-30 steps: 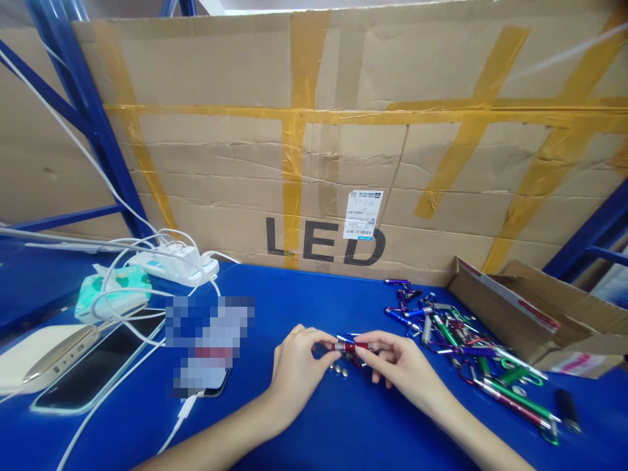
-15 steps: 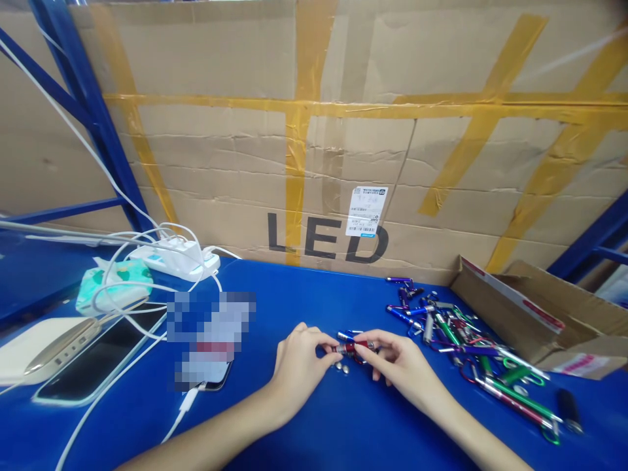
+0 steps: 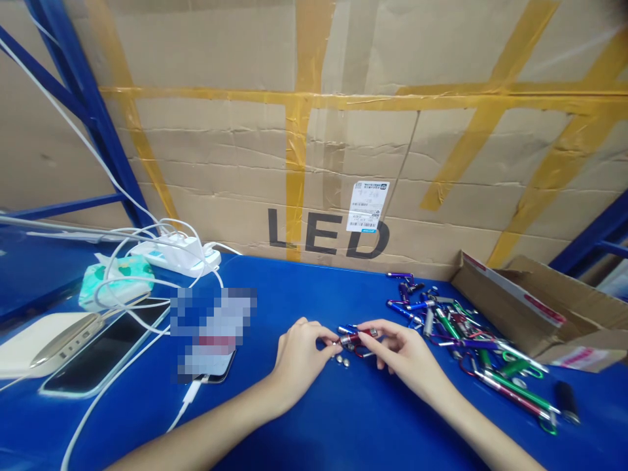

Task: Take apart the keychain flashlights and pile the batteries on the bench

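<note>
We see the right hand pinching a red tube between thumb and fingers, its other fingers curled beneath. The left hand brings thumb and forefinger together at the tube's left end; we cannot tell whether they grip it or a small piece. Both forearms slant inward from the lower corners. The tube lies between the hands, its long axis running nearly sideways, the right end slightly higher in our view. Near it we find a blue tube and small silver discs on the blue table.
</note>
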`<state>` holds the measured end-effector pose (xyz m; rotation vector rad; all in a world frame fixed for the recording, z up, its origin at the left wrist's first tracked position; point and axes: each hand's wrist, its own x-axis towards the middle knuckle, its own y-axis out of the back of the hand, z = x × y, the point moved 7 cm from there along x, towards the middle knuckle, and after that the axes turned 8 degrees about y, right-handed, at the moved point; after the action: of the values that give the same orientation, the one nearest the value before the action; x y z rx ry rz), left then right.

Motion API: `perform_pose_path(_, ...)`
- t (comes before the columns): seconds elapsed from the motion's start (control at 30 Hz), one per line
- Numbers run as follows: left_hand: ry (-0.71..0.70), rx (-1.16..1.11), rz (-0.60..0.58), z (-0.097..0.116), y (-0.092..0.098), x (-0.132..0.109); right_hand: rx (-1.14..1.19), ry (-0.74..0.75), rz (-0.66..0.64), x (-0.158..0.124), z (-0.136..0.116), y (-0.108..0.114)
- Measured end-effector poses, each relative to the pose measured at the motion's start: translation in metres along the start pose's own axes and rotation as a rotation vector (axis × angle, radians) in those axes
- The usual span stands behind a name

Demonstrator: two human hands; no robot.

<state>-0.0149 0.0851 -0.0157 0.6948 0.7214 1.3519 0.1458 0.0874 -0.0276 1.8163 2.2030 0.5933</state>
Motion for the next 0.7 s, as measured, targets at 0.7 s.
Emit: perform_pose_path(0.7, -0.015, -0.035, 0.029, 0.002, 0.004, 0.0, 0.43, -0.165, 0.101, 0.0, 0.011, 0.004)
